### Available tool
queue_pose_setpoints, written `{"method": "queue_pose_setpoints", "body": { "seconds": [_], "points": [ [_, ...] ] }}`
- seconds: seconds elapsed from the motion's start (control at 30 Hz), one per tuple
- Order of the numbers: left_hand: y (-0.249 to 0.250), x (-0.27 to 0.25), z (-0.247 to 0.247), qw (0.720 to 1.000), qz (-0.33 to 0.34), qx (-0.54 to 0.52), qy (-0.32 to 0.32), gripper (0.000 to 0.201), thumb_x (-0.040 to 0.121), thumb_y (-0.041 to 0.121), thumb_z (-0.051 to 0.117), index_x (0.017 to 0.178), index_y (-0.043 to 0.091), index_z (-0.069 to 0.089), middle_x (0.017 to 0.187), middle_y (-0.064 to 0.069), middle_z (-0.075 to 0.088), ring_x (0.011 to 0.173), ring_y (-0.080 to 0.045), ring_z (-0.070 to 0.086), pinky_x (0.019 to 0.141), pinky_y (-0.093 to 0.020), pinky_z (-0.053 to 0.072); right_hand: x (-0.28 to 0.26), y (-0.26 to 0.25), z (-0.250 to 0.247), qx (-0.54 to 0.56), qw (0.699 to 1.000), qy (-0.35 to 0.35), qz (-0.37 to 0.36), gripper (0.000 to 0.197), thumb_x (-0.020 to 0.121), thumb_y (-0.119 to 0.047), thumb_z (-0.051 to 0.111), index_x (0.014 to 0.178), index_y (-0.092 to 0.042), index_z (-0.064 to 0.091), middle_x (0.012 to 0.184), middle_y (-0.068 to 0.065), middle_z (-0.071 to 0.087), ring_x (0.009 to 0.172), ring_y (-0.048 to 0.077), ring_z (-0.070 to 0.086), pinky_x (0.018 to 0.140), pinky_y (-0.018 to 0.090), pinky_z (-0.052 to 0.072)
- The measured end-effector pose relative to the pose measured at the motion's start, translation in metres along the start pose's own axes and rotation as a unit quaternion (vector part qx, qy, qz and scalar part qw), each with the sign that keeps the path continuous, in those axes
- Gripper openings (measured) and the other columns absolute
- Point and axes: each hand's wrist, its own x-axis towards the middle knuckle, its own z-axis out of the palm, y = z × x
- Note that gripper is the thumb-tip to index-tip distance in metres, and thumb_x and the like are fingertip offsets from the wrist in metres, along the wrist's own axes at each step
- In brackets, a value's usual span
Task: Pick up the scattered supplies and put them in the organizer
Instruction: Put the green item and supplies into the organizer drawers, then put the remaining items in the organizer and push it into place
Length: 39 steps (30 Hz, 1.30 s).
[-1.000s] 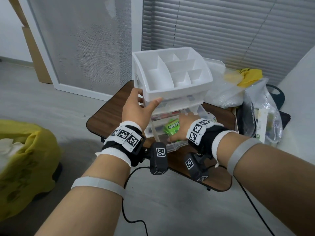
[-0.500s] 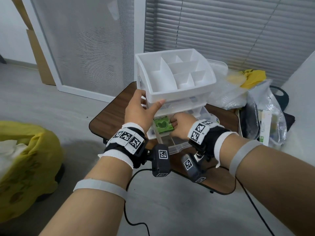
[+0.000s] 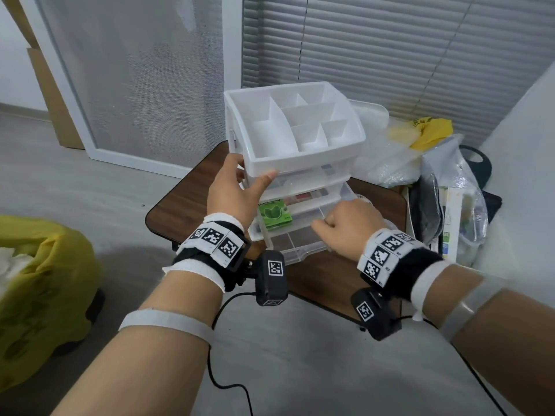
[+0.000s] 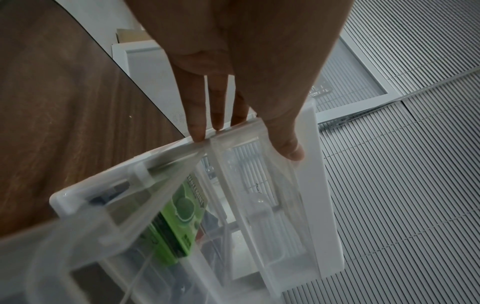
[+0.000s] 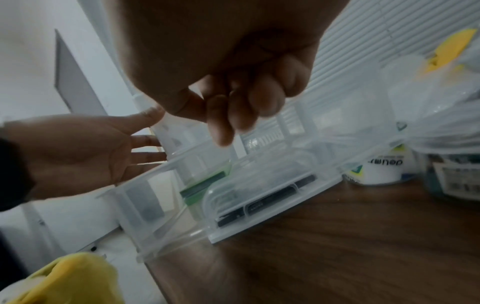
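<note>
A white organizer (image 3: 300, 165) with a divided top tray and clear drawers stands on a brown table (image 3: 192, 199). My left hand (image 3: 246, 181) braces its front left corner, fingers straight along the side (image 4: 202, 123) and thumb on the front. Two lower drawers are pulled out. A green packet (image 3: 274, 213) lies in the left end of the upper open drawer, also visible through clear plastic (image 4: 182, 222). My right hand (image 3: 345, 220) hovers over the open drawers with fingers (image 5: 228, 115) curled, holding nothing. Black pens (image 5: 270, 197) lie in the bottom drawer.
Clear plastic bags (image 3: 450, 199) and a yellow bag (image 3: 426, 133) crowd the table's right side, with a white tape roll (image 5: 381, 168) beside the organizer. A yellow-lined bin (image 3: 39, 289) stands on the floor at left. A wall rises at right.
My right hand carried the green packet into the open drawer, let it go and drew back to the right. The left hand stayed on the organizer's corner.
</note>
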Motion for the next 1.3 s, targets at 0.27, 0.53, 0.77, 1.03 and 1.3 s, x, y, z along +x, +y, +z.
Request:
{"method": "queue_pose_setpoints", "body": {
  "seconds": [0.27, 0.53, 0.77, 1.03, 1.3],
  "points": [
    [0.0, 0.0, -0.002, 1.0, -0.008, 0.002, -0.003, 0.042, 0.08, 0.054, 0.074, 0.106, 0.026, 0.058, 0.088, 0.017, 0.06, 0.086, -0.008, 0.061, 0.071, -0.02, 0.045, -0.014, 0.006, 0.014, 0.083, 0.994, 0.053, -0.035, 0.033, 0.09, -0.03, 0.051, 0.116, -0.023, 0.069, 0.118, -0.004, 0.067, 0.113, 0.017, 0.059, 0.096, 0.035, 0.049],
    [0.0, 0.003, -0.007, 0.997, 0.012, 0.076, 0.001, 0.048, 0.079, 0.064, 0.069, 0.106, 0.027, 0.058, 0.089, 0.008, 0.065, 0.087, -0.018, 0.065, 0.077, -0.032, 0.053, 0.029, -0.01, 0.029, 0.118, 0.992, -0.001, -0.04, 0.051, 0.089, -0.015, 0.053, 0.14, -0.014, 0.047, 0.144, 0.004, 0.044, 0.132, 0.022, 0.045, 0.11, 0.029, 0.033],
    [0.001, -0.005, -0.007, 0.997, -0.001, 0.071, 0.004, 0.044, 0.08, 0.068, 0.064, 0.107, 0.034, 0.056, 0.095, 0.011, 0.065, 0.091, -0.016, 0.063, 0.081, -0.034, 0.051, 0.023, -0.008, 0.038, 0.396, 0.916, 0.03, 0.053, 0.035, 0.09, -0.011, 0.057, 0.124, -0.017, 0.058, 0.115, 0.002, 0.066, 0.101, 0.015, 0.066, 0.093, 0.034, 0.054],
    [0.003, -0.003, -0.01, 0.999, -0.035, -0.029, -0.004, 0.043, 0.083, 0.068, 0.061, 0.102, 0.03, 0.062, 0.089, 0.009, 0.067, 0.085, -0.005, 0.064, 0.074, -0.026, 0.046, 0.04, -0.034, 0.003, 0.83, 0.534, -0.043, 0.157, 0.018, 0.092, -0.018, 0.06, 0.098, -0.001, 0.057, 0.105, 0.013, 0.062, 0.105, 0.029, 0.066, 0.096, 0.039, 0.052],
    [0.006, 0.014, -0.02, 0.995, -0.077, -0.055, -0.036, 0.047, 0.076, 0.068, 0.069, 0.098, 0.026, 0.063, 0.094, 0.012, 0.068, 0.091, -0.007, 0.065, 0.084, -0.032, 0.05, 0.001, -0.013, 0.016, 0.761, 0.623, 0.002, 0.18, 0.038, 0.083, -0.041, 0.072, 0.095, -0.006, 0.062, 0.088, 0.012, 0.068, 0.078, 0.021, 0.069, 0.079, 0.035, 0.058]
  ]
}}
